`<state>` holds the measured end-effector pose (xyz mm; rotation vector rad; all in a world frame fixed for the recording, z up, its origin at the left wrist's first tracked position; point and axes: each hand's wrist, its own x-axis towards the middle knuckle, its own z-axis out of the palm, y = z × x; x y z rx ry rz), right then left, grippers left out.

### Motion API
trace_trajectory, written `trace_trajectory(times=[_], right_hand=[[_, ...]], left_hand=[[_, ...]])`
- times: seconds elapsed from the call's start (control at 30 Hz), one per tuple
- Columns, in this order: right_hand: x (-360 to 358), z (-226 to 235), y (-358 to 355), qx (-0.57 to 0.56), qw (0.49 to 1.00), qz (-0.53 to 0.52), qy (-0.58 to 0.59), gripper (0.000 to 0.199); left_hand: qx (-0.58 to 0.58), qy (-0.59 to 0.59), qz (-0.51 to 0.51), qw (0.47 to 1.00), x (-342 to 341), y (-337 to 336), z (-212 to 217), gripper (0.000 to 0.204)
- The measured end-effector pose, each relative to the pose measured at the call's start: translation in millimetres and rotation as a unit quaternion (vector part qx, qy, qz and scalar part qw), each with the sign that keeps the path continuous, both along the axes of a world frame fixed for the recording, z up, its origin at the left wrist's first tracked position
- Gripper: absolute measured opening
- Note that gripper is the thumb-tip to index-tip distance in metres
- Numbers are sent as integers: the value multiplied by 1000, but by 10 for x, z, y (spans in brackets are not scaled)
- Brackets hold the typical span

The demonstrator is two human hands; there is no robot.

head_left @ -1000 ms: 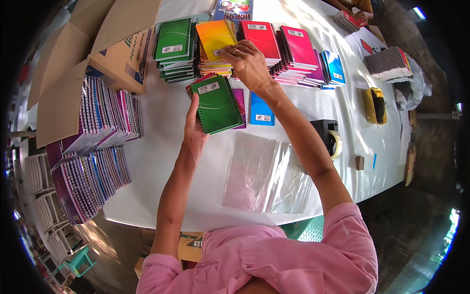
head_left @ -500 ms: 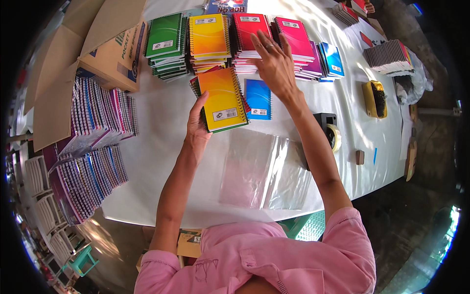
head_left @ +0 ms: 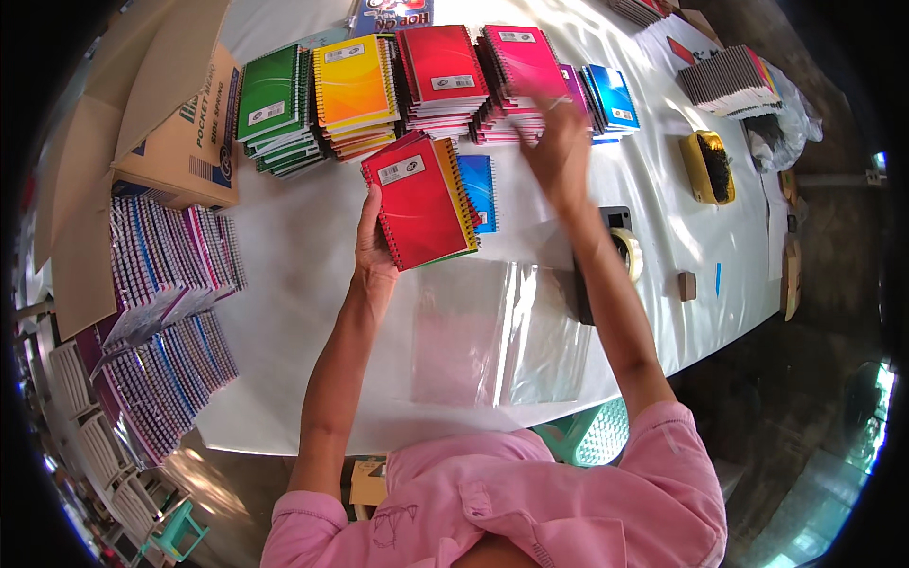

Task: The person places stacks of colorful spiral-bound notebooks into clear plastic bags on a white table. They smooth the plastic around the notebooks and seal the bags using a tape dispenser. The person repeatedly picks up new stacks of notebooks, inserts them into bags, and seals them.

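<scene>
In my left hand (head_left: pixel 376 248) is a small fanned stack of spiral notebooks. A red notebook (head_left: pixel 423 204) lies on top, with a yellow one and a green edge showing below it. The thumb rests along the red cover's left side. My right hand (head_left: pixel 561 156) is by the front right of the pink notebook pile (head_left: pixel 519 62), its fingertips smeared by motion, so I cannot make out whether they touch it. Just right of the held stack, a blue notebook (head_left: pixel 481 185) lies on the table, partly covered.
Piles of green (head_left: pixel 275 90), yellow (head_left: pixel 353 80) and red notebooks (head_left: pixel 436 62) line the back; blue ones (head_left: pixel 611 95) end the row. At left are a cardboard box (head_left: pixel 180 151) and spiral-bound stacks. Clear plastic sleeves (head_left: pixel 502 331), a tape dispenser (head_left: pixel 620 246) and a yellow-backed brush (head_left: pixel 708 168) lie about.
A red notebook now tops the stack in my left hand, where yellow was uppermost. My right hand has moved from the red pile to beside the pink one. The view has shifted slightly.
</scene>
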<state>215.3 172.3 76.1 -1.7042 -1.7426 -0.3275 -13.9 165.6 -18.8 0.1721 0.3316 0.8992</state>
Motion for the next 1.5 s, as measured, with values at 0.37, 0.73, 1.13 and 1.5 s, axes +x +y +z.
trace_trajectory(times=[0.37,0.73,1.13,1.5], right_hand=[[1345,557,423,-112,980,27,164,21],[1586,-184,491,-157,962,159,159,29],[2071,287,35,-158,933,-56,320,27],[320,71,-1285,-216,951,72,211,74]], left_hand=[[-25,27,-51,998,365,-1,-54,67],[-79,-63,-189,977,669,-395,-373,65],[-20,-16,-173,985,500,-472,-536,72],[27,-36,-226,973,192,-943,-172,101]])
